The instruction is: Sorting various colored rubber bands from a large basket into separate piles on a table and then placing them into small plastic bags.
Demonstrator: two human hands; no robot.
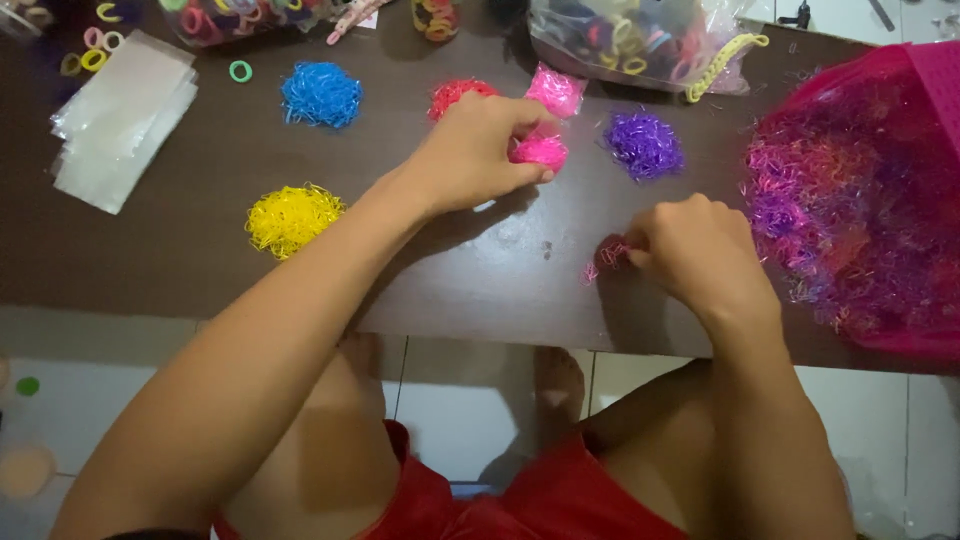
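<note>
My left hand (478, 150) reaches over the dark table (200, 240), its fingers closed on a bright pink heap of tiny rubber bands (542, 152). My right hand (695, 250) rests on the table near the front edge, pinching a few loose pink bands (608, 256). Sorted heaps lie around: blue (321, 95), yellow (292, 216), red (452, 93), light pink (556, 90) and purple (645, 145). To the right stands a pink basket (930, 90) full of mixed bands (860, 200).
A stack of clear plastic bags (120, 115) lies at the left. Bags of larger hair ties (630, 40) and loose rings (240, 71) sit along the far edge. My knees and red shorts (560, 495) show below the table, over white floor tiles.
</note>
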